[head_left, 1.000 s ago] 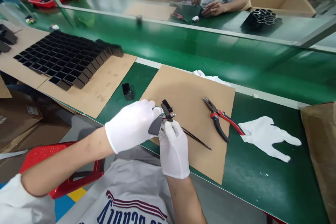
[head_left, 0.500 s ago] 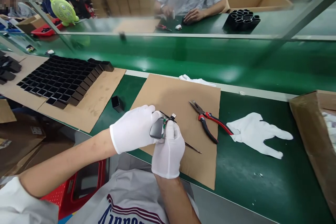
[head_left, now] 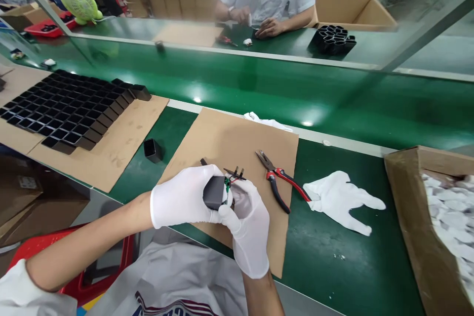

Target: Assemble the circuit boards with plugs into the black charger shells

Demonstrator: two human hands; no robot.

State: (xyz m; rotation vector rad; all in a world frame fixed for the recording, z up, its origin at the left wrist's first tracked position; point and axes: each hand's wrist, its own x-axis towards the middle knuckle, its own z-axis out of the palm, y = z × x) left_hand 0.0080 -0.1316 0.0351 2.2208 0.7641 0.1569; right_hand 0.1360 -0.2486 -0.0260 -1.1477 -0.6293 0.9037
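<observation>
My left hand (head_left: 183, 197), in a white glove, is closed around a small black square case (head_left: 214, 193). A green circuit board (head_left: 227, 185) with thin wires and dark prongs shows at the case's right-hand end. Gloved too, my right hand (head_left: 252, 229) grips at that end, its thumb and fingers around the board's edge; a white round part there is half covered. Both hands are over a cardboard sheet (head_left: 222, 133). Right of them lie red-and-black long-nose pliers (head_left: 274, 175), their handle end touching a spare white glove (head_left: 338, 200).
One black case (head_left: 152, 150) stands alone left of the cardboard. Many more stand in rows (head_left: 70, 108) farther left. A carton (head_left: 411, 207) of white parts is at right. Across the green divider (head_left: 259, 81), a co-worker's hand (head_left: 270, 28) rests by dark tubes (head_left: 333, 39).
The view has shifted, so the bench things sit farther left. The black case has turned to show more of its side, and my right hand has turned, its fingers now more spread around the board end.
</observation>
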